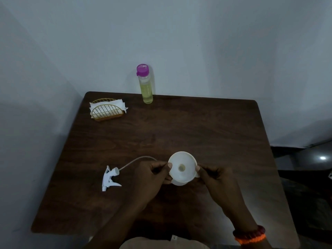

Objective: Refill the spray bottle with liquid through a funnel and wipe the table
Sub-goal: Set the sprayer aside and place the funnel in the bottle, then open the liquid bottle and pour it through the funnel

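The head camera is looking down at a dark brown wooden table (206, 133). A round white plastic funnel (182, 168) is sitting near the front middle of the table, on top of a white bottle (177, 182) that is mostly hidden under it. It may be the spray bottle, but the view is too poor to be sure.

The left hand (152, 175) is pinching the funnel's left rim with its fingers close together. The right hand (213, 178) is pinching the right rim the same way. Both arms are reaching forward from the bottom, palms turning in toward each other.

The funnel is looking light, stiff and a bit slippery, so holding it by the rim on both sides seems a good way to keep it from tipping.

The white trigger sprayer top (110, 178) with its thin clear tube (138, 159) is lying on the table just left of the left hand. A tall clear bottle of yellow-green liquid with a purple cap (145, 85) is standing at the far edge. A gold wire holder of white napkins (106, 109) is sitting at the far left.
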`<state>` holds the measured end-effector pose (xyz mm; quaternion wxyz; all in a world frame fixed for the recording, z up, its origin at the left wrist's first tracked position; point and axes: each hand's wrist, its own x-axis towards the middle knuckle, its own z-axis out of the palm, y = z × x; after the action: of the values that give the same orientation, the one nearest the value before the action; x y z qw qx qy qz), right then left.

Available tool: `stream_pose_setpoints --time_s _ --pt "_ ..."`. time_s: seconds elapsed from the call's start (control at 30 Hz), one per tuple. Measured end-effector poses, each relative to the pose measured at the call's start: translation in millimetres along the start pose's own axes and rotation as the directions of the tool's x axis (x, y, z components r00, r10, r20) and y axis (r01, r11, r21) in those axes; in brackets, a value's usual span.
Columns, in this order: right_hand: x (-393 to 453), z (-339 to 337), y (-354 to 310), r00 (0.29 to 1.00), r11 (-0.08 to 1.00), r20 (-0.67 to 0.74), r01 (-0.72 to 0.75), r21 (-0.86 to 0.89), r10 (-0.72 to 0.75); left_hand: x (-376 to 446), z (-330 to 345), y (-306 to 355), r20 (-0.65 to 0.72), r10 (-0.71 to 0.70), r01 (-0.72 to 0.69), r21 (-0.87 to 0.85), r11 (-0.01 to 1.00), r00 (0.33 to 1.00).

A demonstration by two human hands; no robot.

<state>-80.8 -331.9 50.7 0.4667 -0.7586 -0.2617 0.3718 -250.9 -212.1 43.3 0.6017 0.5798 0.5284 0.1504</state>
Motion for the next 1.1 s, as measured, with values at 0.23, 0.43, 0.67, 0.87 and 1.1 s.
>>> stream_pose_setpoints --time_s 0.23,0.43,0.67,0.87,1.1 --pt "0 -5 -5 0.996 0.998 0.088 0.031 -0.062 -0.025 -2 2 2 0.016 -0.021 0.021 0.017 1.000 1.000" --pt "32 -19 -15 0.999 0.994 -0.049 -0.024 -0.108 0.019 14 -8 6 0.003 -0.162 0.162 -0.016 0.987 0.987" --pt "155 0 -57 0.984 0.930 0.082 0.175 -0.324 -0.156 96 -53 52 -0.184 0.021 0.002 0.123 0.992 0.983" --pt "274 77 -80 0.936 0.772 0.261 0.344 -0.535 -0.236 222 -74 96 -0.346 0.317 -0.185 0.363 0.913 0.883" --pt "347 149 -94 0.901 0.801 0.276 0.426 -0.422 -0.334 295 -79 118 -0.307 0.542 -0.425 0.373 0.825 0.783"
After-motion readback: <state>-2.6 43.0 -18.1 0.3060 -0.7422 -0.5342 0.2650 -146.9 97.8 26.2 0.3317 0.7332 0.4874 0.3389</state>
